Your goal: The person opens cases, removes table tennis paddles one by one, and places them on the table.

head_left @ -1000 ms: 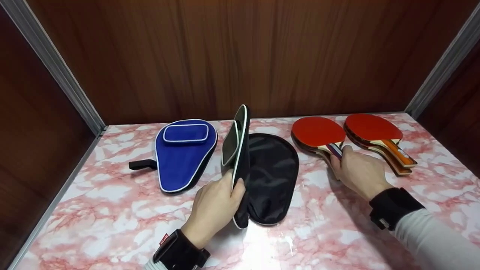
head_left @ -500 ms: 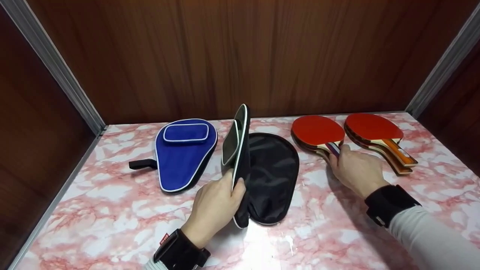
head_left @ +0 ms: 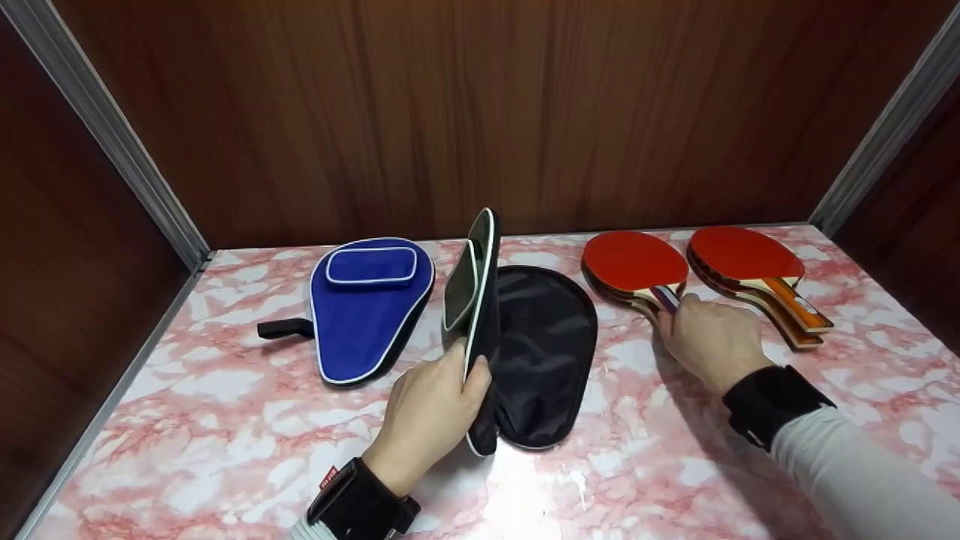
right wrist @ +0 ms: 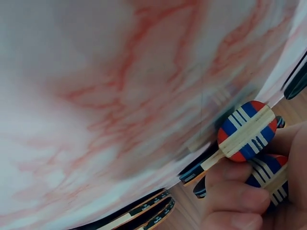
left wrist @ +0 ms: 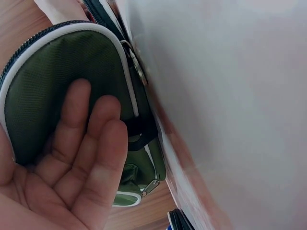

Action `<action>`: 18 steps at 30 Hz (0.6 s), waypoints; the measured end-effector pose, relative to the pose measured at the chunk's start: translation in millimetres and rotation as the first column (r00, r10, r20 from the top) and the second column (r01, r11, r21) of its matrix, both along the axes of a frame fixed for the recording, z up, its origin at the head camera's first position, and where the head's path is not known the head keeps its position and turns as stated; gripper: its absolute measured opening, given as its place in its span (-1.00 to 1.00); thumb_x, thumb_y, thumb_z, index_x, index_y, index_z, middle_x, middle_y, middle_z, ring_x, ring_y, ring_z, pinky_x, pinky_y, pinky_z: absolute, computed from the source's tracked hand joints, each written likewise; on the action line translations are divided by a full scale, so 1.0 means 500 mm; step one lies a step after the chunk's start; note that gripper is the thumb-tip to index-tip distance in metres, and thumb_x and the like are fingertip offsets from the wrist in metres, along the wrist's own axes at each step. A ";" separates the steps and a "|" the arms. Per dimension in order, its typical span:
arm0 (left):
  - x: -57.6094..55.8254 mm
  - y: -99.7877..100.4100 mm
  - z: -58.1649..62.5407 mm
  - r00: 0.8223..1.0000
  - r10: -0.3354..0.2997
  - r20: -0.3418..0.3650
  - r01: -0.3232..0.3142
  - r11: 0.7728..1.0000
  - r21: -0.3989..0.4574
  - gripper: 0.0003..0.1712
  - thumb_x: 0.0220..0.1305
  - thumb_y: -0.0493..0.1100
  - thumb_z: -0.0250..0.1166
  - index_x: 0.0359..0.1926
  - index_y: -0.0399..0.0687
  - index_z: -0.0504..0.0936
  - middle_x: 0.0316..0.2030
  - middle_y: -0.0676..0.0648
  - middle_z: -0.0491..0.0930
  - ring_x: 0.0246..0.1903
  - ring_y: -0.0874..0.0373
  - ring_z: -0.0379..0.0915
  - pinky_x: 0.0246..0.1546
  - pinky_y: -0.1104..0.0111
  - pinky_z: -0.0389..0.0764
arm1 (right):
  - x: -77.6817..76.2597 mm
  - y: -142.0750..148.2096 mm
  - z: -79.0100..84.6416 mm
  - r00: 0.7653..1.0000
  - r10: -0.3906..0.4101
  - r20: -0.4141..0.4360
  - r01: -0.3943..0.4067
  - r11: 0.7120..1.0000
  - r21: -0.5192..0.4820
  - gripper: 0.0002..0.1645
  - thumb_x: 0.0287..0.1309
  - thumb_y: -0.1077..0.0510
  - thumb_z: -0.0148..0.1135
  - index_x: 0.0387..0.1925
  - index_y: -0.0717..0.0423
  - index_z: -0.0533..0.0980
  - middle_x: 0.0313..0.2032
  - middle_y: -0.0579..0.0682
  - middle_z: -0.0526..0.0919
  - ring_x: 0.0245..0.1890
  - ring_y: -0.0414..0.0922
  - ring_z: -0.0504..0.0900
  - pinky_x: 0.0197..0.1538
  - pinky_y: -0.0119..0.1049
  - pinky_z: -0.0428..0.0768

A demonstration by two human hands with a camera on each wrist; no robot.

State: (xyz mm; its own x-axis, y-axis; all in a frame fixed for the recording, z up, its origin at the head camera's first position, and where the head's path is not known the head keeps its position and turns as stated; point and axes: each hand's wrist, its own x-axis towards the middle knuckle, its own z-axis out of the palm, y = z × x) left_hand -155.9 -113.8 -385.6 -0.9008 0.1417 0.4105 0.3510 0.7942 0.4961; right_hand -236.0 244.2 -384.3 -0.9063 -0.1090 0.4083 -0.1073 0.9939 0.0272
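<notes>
A dark green paddle case (head_left: 460,292) with white piping lies unzipped; one half stands upright, while the black-lined half (head_left: 547,352) is flat on the table. My left hand (head_left: 431,409) pinches the upright half near its lower end, thumb on the lining side. In the left wrist view, fingers (left wrist: 103,143) lie against the green fabric (left wrist: 72,62). To the right are two stacked red table tennis paddles (head_left: 634,261). My right hand (head_left: 712,337) grips the upper one's handle (right wrist: 268,175); the lower handle (right wrist: 247,132) shows beneath it in the right wrist view.
A blue paddle case (head_left: 367,315) with a black strap (head_left: 285,328) lies at the left. Another stacked pair of red paddles (head_left: 746,253) with orange handles is right of my right hand. Wooden panels (head_left: 510,112) enclose the marbled table (head_left: 225,450) at the back and sides.
My right hand and forearm have shifted slightly left at the paddle handle. The paddles have hardly moved, and my left hand and the case have stayed put.
</notes>
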 end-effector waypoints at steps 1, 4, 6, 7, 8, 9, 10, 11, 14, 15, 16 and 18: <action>0.000 0.000 0.000 1.000 0.001 0.001 -0.001 1.000 -0.001 -0.67 0.61 -0.04 0.21 -0.38 0.01 0.45 -0.60 -0.17 0.61 -0.46 -0.33 0.69 -0.50 -0.09 0.51 | 0.000 0.000 0.000 1.000 -0.002 0.006 0.002 1.000 0.000 -0.44 0.46 -0.01 0.28 -0.47 0.38 0.37 -0.71 0.19 0.42 -0.67 0.34 0.55 -0.60 0.29 0.51; 0.000 0.000 0.000 1.000 0.001 0.003 -0.001 1.000 -0.003 -0.67 0.61 -0.04 0.21 -0.38 0.01 0.45 -0.60 -0.17 0.61 -0.46 -0.32 0.69 -0.49 -0.08 0.51 | 0.001 -0.001 0.001 1.000 -0.008 0.017 0.008 1.000 0.001 -0.43 0.47 -0.02 0.27 -0.50 0.36 0.36 -0.71 0.17 0.41 -0.68 0.31 0.54 -0.60 0.27 0.50; -0.001 -0.001 0.001 1.000 0.001 0.005 -0.001 1.000 -0.004 -0.68 0.61 -0.04 0.21 -0.38 0.01 0.45 -0.60 -0.16 0.61 -0.45 -0.32 0.69 -0.49 -0.09 0.52 | 0.001 -0.003 -0.001 1.000 -0.010 0.010 0.010 1.000 0.004 -0.43 0.47 -0.02 0.26 -0.50 0.35 0.36 -0.71 0.16 0.40 -0.69 0.30 0.52 -0.61 0.25 0.49; -0.001 -0.001 0.001 1.000 0.001 0.005 -0.001 1.000 -0.003 -0.68 0.61 -0.03 0.21 -0.37 0.01 0.46 -0.60 -0.16 0.61 -0.45 -0.32 0.69 -0.49 -0.09 0.52 | 0.002 -0.004 -0.001 1.000 -0.014 0.006 0.014 1.000 0.005 -0.43 0.47 -0.02 0.26 -0.51 0.35 0.37 -0.71 0.16 0.40 -0.69 0.29 0.52 -0.61 0.25 0.48; -0.001 -0.001 0.000 1.000 0.002 0.005 -0.002 1.000 -0.003 -0.68 0.60 -0.03 0.21 -0.37 0.01 0.46 -0.60 -0.16 0.60 -0.45 -0.32 0.69 -0.49 -0.09 0.52 | 0.002 -0.005 -0.002 1.000 -0.019 0.006 0.019 1.000 0.006 -0.42 0.48 -0.02 0.26 -0.51 0.35 0.37 -0.71 0.16 0.41 -0.69 0.29 0.52 -0.61 0.24 0.48; -0.001 -0.001 0.000 1.000 0.002 0.004 -0.002 1.000 -0.003 -0.68 0.60 -0.03 0.21 -0.37 0.01 0.46 -0.60 -0.16 0.61 -0.45 -0.32 0.69 -0.49 -0.09 0.52 | 0.002 -0.007 -0.002 1.000 -0.025 0.010 0.025 1.000 0.006 -0.42 0.48 -0.02 0.26 -0.52 0.34 0.37 -0.71 0.16 0.41 -0.69 0.28 0.52 -0.61 0.23 0.48; -0.001 -0.001 0.000 1.000 0.004 0.006 -0.004 1.000 -0.004 -0.68 0.61 -0.03 0.21 -0.37 0.01 0.46 -0.60 -0.16 0.61 -0.45 -0.32 0.70 -0.48 -0.09 0.52 | 0.001 -0.008 -0.003 0.999 -0.032 0.016 0.032 0.999 0.008 -0.42 0.48 -0.03 0.26 -0.52 0.34 0.38 -0.70 0.16 0.42 -0.69 0.28 0.52 -0.60 0.23 0.49; -0.001 -0.001 -0.001 1.000 0.005 0.008 -0.005 1.000 -0.004 -0.68 0.61 -0.03 0.21 -0.37 0.01 0.46 -0.60 -0.16 0.61 -0.45 -0.32 0.70 -0.48 -0.09 0.52 | 0.001 -0.010 -0.003 0.999 -0.041 0.024 0.041 0.999 0.009 -0.42 0.49 -0.03 0.25 -0.52 0.34 0.38 -0.70 0.16 0.43 -0.68 0.28 0.52 -0.59 0.22 0.49; 0.000 -0.001 -0.001 1.000 0.006 0.013 -0.006 1.000 -0.004 -0.68 0.61 -0.03 0.21 -0.37 0.01 0.47 -0.59 -0.16 0.61 -0.45 -0.32 0.70 -0.49 -0.09 0.52 | 0.000 -0.013 -0.004 0.997 -0.062 0.042 0.061 0.998 0.014 -0.41 0.50 -0.05 0.24 -0.51 0.34 0.39 -0.68 0.17 0.44 -0.66 0.28 0.53 -0.56 0.22 0.51; 0.000 -0.001 -0.001 1.000 0.005 0.014 -0.005 1.000 -0.004 -0.68 0.61 -0.03 0.21 -0.36 0.01 0.47 -0.59 -0.16 0.61 -0.45 -0.32 0.69 -0.49 -0.09 0.52 | 0.001 -0.013 -0.004 0.997 -0.065 0.039 0.064 0.998 0.013 -0.41 0.50 -0.05 0.24 -0.51 0.34 0.39 -0.68 0.17 0.45 -0.65 0.28 0.54 -0.56 0.22 0.51; 0.000 0.000 0.000 1.000 0.003 0.015 -0.003 1.000 -0.002 -0.68 0.61 -0.03 0.21 -0.36 0.01 0.47 -0.60 -0.16 0.60 -0.46 -0.32 0.69 -0.49 -0.09 0.51 | 0.001 -0.013 -0.005 0.997 -0.066 0.030 0.066 0.998 0.012 -0.41 0.50 -0.05 0.24 -0.51 0.34 0.39 -0.68 0.18 0.45 -0.65 0.29 0.54 -0.56 0.22 0.50; 0.000 0.000 0.001 1.000 -0.002 0.017 0.002 1.000 0.000 -0.69 0.61 -0.03 0.21 -0.36 0.00 0.48 -0.60 -0.15 0.59 -0.46 -0.31 0.68 -0.49 -0.08 0.51 | 0.003 -0.012 -0.008 0.998 -0.061 -0.005 0.061 0.998 0.005 -0.41 0.49 -0.05 0.25 -0.50 0.35 0.40 -0.68 0.20 0.47 -0.65 0.32 0.55 -0.56 0.24 0.50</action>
